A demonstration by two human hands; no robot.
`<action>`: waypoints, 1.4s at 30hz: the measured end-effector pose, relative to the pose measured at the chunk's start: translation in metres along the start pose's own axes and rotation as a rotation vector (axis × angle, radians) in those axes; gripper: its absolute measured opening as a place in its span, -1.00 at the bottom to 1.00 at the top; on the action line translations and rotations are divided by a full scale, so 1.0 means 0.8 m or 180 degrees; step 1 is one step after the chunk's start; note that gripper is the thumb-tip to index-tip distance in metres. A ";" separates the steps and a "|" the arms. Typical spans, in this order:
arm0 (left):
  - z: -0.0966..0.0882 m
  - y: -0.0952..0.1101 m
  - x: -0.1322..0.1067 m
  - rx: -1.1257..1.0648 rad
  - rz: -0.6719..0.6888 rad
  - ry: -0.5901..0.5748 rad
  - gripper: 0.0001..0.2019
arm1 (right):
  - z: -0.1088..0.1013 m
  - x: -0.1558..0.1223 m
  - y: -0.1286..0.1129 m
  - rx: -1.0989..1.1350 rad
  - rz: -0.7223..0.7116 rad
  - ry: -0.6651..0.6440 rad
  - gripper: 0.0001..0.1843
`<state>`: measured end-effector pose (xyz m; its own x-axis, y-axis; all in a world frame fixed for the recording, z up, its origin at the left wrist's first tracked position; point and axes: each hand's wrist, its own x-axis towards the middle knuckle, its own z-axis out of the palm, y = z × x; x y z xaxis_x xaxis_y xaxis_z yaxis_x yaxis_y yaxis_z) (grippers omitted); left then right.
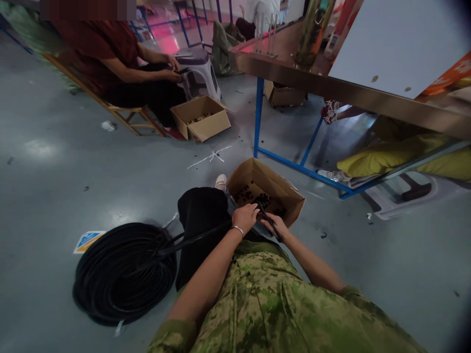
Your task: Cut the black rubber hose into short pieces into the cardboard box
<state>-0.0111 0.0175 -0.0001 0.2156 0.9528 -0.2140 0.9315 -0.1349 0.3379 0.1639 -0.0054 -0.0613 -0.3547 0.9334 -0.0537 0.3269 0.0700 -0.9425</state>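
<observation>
Cutting appeared underway: left grip [245, 217] held black tubing [202, 236], right grip [281, 226] a scissors-like tool [270, 224]; next move called for alignment.

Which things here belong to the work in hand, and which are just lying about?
Apparently in use:
black coil, its strand running to the left hand
dark tool in the right hand
near cardboard box with black pieces

Probably just lying about:
white string
crumpled white scrap
blue-and-orange card

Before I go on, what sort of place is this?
Most likely a workshop or small factory: there is a big black coil, an open cardboard box holding small black pieces, and a seated co-worker with a similar box nearby.
</observation>
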 end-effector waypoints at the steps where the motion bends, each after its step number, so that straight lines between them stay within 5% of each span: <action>1: 0.000 0.000 0.001 -0.0004 -0.0003 -0.0014 -0.66 | 0.000 -0.002 0.000 -0.0026 0.0000 0.0030 -0.54; 18: 0.003 -0.001 0.007 0.0040 -0.0045 -0.0119 -0.66 | 0.018 -0.013 0.010 -0.0725 0.0164 0.0427 -0.67; 26: 0.004 -0.002 0.010 0.0004 0.0378 -0.0336 -0.70 | 0.013 -0.001 0.018 -0.0901 0.0538 0.0276 -0.65; 42: 0.010 0.004 0.016 0.0089 -0.0133 -0.0283 -0.72 | 0.022 0.006 0.020 -0.0647 0.0570 0.0939 -0.75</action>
<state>-0.0029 0.0274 -0.0092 0.2003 0.9300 -0.3082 0.9478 -0.1043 0.3015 0.1523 -0.0057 -0.0826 -0.0192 0.9961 -0.0862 0.5379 -0.0624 -0.8407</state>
